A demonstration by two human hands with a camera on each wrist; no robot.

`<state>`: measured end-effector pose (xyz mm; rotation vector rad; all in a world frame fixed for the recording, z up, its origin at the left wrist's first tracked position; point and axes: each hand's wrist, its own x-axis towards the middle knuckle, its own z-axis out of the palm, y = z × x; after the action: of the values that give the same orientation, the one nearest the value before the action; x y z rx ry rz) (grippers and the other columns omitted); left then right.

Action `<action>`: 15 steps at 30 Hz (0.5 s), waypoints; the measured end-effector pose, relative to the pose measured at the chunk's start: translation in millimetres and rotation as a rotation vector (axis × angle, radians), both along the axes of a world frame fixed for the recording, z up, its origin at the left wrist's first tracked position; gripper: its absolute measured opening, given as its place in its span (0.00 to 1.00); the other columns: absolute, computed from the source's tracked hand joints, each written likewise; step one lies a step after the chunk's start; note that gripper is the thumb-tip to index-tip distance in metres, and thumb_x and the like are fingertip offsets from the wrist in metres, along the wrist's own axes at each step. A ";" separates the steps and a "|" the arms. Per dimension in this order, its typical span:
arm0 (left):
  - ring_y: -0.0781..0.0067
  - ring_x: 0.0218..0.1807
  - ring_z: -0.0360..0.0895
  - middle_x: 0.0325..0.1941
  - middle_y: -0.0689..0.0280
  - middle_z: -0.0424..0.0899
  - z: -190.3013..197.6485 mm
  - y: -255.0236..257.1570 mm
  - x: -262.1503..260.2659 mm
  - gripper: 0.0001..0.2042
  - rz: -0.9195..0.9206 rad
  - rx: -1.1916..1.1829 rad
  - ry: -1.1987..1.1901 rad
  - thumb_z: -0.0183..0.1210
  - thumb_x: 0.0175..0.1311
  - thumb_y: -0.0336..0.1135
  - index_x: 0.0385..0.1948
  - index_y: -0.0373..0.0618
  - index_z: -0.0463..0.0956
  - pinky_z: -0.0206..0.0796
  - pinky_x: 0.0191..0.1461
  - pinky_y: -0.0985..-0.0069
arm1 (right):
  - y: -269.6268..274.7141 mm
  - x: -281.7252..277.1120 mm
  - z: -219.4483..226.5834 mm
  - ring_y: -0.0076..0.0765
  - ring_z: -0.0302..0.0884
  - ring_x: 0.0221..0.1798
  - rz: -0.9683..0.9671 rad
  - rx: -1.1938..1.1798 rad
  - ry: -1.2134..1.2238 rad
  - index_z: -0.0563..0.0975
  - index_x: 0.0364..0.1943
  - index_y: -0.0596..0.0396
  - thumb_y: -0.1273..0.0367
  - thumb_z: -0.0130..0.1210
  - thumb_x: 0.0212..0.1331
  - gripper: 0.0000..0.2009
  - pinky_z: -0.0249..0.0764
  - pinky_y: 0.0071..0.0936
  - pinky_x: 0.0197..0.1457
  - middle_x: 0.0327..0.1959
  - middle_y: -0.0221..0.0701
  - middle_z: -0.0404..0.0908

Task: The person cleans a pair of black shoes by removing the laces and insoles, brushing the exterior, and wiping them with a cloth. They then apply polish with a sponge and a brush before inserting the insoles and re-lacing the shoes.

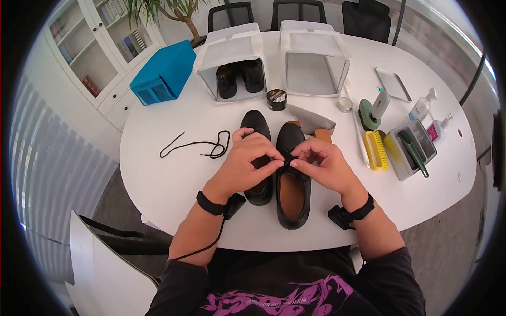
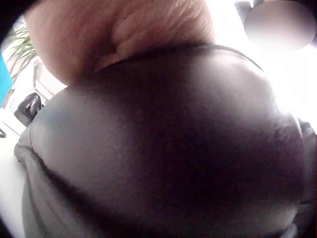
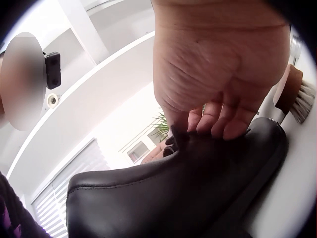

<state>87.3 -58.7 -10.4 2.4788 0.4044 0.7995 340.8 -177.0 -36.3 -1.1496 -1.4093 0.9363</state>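
Note:
Two black leather dress shoes lie side by side before me, toes pointing away. At the laced throat of the right-hand shoe (image 1: 293, 197), tan inside, my two hands meet. My left hand (image 1: 246, 160) reaches over the left-hand shoe (image 1: 255, 121), pinching the shoelace with thumb and forefinger. From the other side my right hand (image 1: 328, 164) pinches the lace too, its other fingers curled close to the upper. In the right wrist view those fingertips (image 3: 233, 130) touch the shoe. Dark leather fills most of the left wrist view, hiding the left fingers.
A loose black lace (image 1: 216, 150) lies to the left. Behind stand a blue box (image 1: 164, 73), two white shoe boxes, one holding black shoes (image 1: 252, 76), and a polish tin (image 1: 276, 99). Rightward are a yellow brush (image 1: 376, 151), a green-handled brush (image 1: 369, 115), a grey caddy (image 1: 406, 163) and bottles.

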 end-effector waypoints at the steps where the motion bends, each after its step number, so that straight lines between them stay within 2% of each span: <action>1: 0.72 0.56 0.85 0.44 0.73 0.91 0.7 -3.2 3.3 0.05 0.021 -0.015 -0.040 0.76 0.70 0.34 0.44 0.53 0.94 0.52 0.84 0.56 | -0.5 0.4 0.6 0.12 0.77 0.41 0.007 0.018 -0.032 0.88 0.50 0.55 0.70 0.75 0.76 0.07 0.74 0.18 0.45 0.39 0.18 0.84; 5: 0.69 0.59 0.84 0.50 0.72 0.91 -1.5 -4.0 5.4 0.09 0.044 0.024 -0.050 0.74 0.72 0.33 0.51 0.53 0.93 0.54 0.81 0.58 | 2.2 4.0 -5.3 0.13 0.78 0.42 0.043 0.006 -0.054 0.88 0.51 0.55 0.72 0.74 0.76 0.07 0.74 0.18 0.45 0.40 0.17 0.85; 7: 0.69 0.59 0.84 0.50 0.72 0.92 -2.2 -1.9 5.3 0.08 0.030 0.028 -0.052 0.74 0.73 0.33 0.50 0.53 0.93 0.55 0.80 0.59 | 2.6 2.6 -8.9 0.13 0.78 0.41 0.035 -0.027 0.060 0.89 0.49 0.55 0.72 0.73 0.76 0.05 0.75 0.18 0.45 0.40 0.17 0.85; 11: 0.69 0.58 0.83 0.47 0.72 0.92 -7.6 -0.1 5.6 0.05 0.025 0.014 -0.067 0.74 0.73 0.34 0.46 0.52 0.95 0.56 0.78 0.61 | 2.8 2.8 -12.3 0.13 0.79 0.40 0.048 -0.030 0.059 0.86 0.49 0.54 0.72 0.70 0.79 0.04 0.76 0.17 0.45 0.39 0.17 0.84; 13: 0.70 0.56 0.83 0.45 0.73 0.91 -5.7 -1.4 5.4 0.04 0.035 -0.003 -0.067 0.75 0.74 0.34 0.45 0.52 0.95 0.56 0.77 0.62 | 1.6 1.1 -8.1 0.16 0.82 0.39 -0.052 -0.039 0.214 0.81 0.52 0.51 0.69 0.64 0.84 0.04 0.78 0.19 0.44 0.37 0.20 0.84; 14: 0.70 0.54 0.82 0.42 0.73 0.90 -4.5 -2.2 5.3 0.03 0.044 -0.019 -0.064 0.75 0.74 0.34 0.44 0.52 0.95 0.57 0.77 0.62 | 0.2 5.8 -4.2 0.16 0.82 0.39 -0.053 -0.041 0.210 0.81 0.52 0.51 0.69 0.64 0.84 0.04 0.78 0.19 0.44 0.37 0.20 0.84; 15: 0.70 0.54 0.82 0.42 0.73 0.90 -3.6 -2.7 4.7 0.03 0.044 -0.023 -0.067 0.75 0.74 0.34 0.44 0.52 0.95 0.57 0.77 0.62 | -1.7 15.1 1.9 0.20 0.83 0.39 -0.063 0.008 0.385 0.79 0.53 0.49 0.67 0.60 0.86 0.04 0.79 0.21 0.43 0.37 0.23 0.84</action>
<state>92.0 -61.4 -14.0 2.4216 0.4431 0.8885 355.8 -178.7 -34.5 -0.9409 -1.0586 1.0416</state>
